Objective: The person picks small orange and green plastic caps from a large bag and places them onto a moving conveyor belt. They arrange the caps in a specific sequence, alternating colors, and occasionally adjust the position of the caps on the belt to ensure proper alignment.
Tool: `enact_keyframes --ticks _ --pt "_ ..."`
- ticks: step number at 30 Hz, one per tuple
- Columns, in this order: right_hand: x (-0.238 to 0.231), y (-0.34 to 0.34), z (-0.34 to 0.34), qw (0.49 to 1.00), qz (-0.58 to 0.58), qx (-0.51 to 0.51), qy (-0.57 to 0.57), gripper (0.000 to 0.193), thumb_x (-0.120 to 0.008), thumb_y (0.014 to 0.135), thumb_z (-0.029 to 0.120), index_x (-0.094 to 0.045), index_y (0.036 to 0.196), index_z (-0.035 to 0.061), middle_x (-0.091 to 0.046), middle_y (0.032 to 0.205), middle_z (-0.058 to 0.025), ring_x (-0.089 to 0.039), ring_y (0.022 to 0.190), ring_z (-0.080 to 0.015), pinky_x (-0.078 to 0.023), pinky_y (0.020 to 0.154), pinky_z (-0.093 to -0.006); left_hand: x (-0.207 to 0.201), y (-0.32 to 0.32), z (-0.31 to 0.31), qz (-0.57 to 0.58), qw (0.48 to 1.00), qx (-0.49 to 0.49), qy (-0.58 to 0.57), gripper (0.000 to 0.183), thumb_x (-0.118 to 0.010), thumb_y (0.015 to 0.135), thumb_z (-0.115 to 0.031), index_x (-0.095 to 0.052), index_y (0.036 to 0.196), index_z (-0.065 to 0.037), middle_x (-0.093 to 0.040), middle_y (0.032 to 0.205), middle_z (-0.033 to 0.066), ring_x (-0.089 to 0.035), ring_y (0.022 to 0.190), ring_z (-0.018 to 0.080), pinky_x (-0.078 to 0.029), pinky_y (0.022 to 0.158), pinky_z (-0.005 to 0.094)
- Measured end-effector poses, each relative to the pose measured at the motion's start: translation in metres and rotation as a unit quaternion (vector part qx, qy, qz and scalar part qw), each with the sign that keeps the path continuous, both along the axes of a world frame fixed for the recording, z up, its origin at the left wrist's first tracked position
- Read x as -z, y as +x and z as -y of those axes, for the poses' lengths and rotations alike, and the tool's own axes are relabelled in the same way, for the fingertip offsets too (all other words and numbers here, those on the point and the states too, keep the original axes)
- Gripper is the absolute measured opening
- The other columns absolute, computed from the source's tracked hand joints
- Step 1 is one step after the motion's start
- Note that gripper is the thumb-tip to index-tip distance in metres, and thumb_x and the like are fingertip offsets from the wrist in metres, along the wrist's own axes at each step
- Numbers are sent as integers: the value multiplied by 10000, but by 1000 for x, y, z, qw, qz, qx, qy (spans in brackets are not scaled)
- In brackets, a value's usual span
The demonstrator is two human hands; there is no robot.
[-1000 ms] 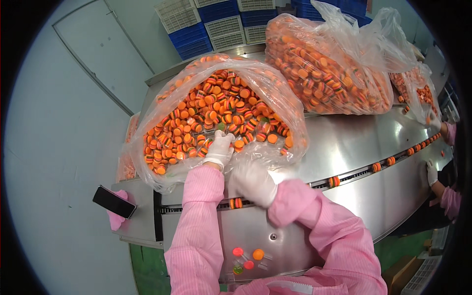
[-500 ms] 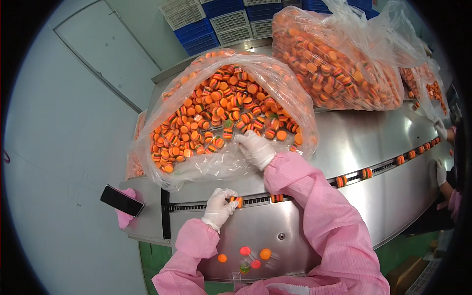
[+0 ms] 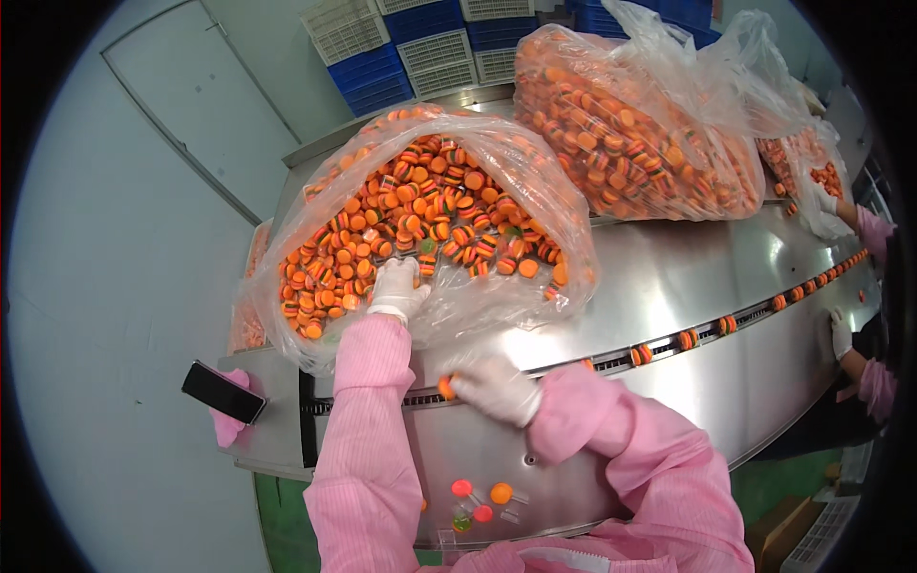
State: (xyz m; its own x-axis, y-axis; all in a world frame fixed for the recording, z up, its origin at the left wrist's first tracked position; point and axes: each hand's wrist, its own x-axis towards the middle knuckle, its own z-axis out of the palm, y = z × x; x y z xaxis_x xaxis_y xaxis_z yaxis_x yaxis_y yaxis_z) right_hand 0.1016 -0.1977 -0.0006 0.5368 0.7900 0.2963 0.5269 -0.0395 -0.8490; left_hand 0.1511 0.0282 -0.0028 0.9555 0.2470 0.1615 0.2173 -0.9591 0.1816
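Note:
In the head view, my white-gloved left hand [image 3: 396,288] reaches into the open clear plastic bag [image 3: 458,310]. Its fingers are closed among the burger-shaped candies [image 3: 349,239], with an orange one showing between them. Below, at the conveyor slot [image 3: 425,398], my gloved right hand [image 3: 497,390] is slightly blurred. A layered orange burger-shaped candy [image 3: 446,387] is pinched at its fingertips, right over the slot. My right sleeve covers part of the slot.
Several candies [image 3: 688,339] ride the slot toward the right. A second full bag [image 3: 640,143] lies behind. Loose pink, orange and green pieces [image 3: 482,513] rest on the near steel. A phone [image 3: 224,392] stands at left; a co-worker's hands [image 3: 841,334] are at far right.
My left hand has moved from the slot up into the bag. My right hand has come out of the bag down to the slot with a candy. Candies on the slot have shifted rightward.

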Motion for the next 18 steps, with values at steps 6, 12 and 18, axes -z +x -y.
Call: enact_keyframes --ticks 6,12,18 --pt "48 -26 -12 974 101 76 -188 163 -562 826 184 -512 882 39 -579 724 -173 -597 700 -359 -466 605 -458 14 12 14 21 996 -57 60 280 -654 679 -171 -546 913 -60 -537 937 181 -508 933 372 -437 802 438" --pt "3 -9 43 968 172 150 -108 256 -631 776 234 -492 896 57 -581 687 -148 -599 603 -337 -458 506 -440 -19 -70 70 111 984 44 -129 254 -660 714 -191 -473 814 -52 -470 816 157 -520 753 350 -442 663 432" --pt "-1 41 140 879 235 238 -341 259 -643 751 237 -498 877 63 -561 767 -161 -577 657 -327 -469 594 -441 -3 -154 74 -73 988 1 -137 297 -674 731 -242 -476 837 -47 -492 829 160 -554 732 356 -470 652 432"
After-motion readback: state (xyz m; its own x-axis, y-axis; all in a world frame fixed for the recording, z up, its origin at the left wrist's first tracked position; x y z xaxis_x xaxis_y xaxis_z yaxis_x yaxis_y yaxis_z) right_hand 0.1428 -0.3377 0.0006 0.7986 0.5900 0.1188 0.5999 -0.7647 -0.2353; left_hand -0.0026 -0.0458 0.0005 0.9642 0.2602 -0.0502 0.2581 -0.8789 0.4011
